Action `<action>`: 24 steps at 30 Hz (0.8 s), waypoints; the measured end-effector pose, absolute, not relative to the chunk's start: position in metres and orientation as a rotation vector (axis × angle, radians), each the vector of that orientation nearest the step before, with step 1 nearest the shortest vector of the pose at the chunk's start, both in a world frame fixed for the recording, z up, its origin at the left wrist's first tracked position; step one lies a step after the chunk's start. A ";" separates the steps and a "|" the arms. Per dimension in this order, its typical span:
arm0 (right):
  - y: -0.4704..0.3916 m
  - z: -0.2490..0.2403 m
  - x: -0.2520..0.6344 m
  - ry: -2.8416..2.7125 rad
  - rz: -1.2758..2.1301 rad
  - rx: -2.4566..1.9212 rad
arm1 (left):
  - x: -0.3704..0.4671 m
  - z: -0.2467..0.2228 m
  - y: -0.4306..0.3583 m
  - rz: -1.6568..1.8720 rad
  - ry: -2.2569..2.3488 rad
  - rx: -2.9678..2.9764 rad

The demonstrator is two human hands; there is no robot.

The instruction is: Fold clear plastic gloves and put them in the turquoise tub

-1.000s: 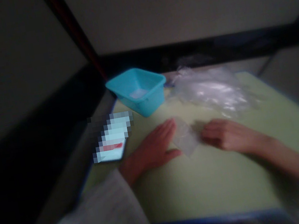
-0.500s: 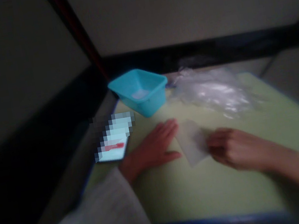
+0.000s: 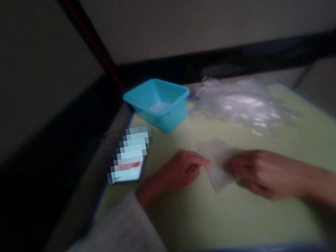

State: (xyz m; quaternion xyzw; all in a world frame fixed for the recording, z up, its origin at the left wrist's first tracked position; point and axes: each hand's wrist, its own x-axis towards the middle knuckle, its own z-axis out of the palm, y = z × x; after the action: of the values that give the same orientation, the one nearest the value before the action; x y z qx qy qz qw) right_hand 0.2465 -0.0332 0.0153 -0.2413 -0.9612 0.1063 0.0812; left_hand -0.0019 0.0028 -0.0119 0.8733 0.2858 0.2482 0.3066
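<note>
A small translucent plastic bag (image 3: 219, 175) lies on the table between my hands; its outline is faint and blurred. My left hand (image 3: 183, 168) is curled, with thumb and forefinger pinched together at the bag's left edge. From the other side my right hand (image 3: 261, 175) has its fingers bent and pressed together over the right part of the bag. Motion smears these fingertips somewhat, and they cover that side of the bag.
A turquoise plastic basin (image 3: 173, 116) with something whitish (image 3: 158, 107) inside stands at the back left. A pile of clear plastic bags (image 3: 241, 103) lies at the back right. Along the left edge of the yellow-green table (image 3: 235, 222) rests a lit phone (image 3: 131, 173), its screen partly pixelated.
My left hand has gone from flat with outstretched fingers to a pinch at the bag's edge. The right hand has shifted slightly left, further over the bag.
</note>
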 end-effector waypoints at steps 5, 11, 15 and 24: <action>-0.027 0.020 0.250 -2.852 0.512 -0.866 | -0.001 -0.010 0.002 0.628 0.828 2.248; -0.012 0.014 0.254 -2.529 0.859 -0.970 | 0.000 -0.010 0.001 0.624 0.767 2.308; -0.005 0.007 0.255 -2.314 1.016 -1.004 | 0.006 -0.016 0.000 0.656 0.824 2.372; 0.007 -0.011 0.253 -2.011 1.380 -0.995 | 0.017 -0.020 -0.001 0.719 1.134 2.208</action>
State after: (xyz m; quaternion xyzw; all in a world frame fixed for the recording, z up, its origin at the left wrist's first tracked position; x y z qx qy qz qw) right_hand 0.2533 0.0070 -0.0106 -0.3658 -0.7390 0.5070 0.2510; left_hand 0.0172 -0.0014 -0.0198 0.8214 0.4220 0.2675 0.2750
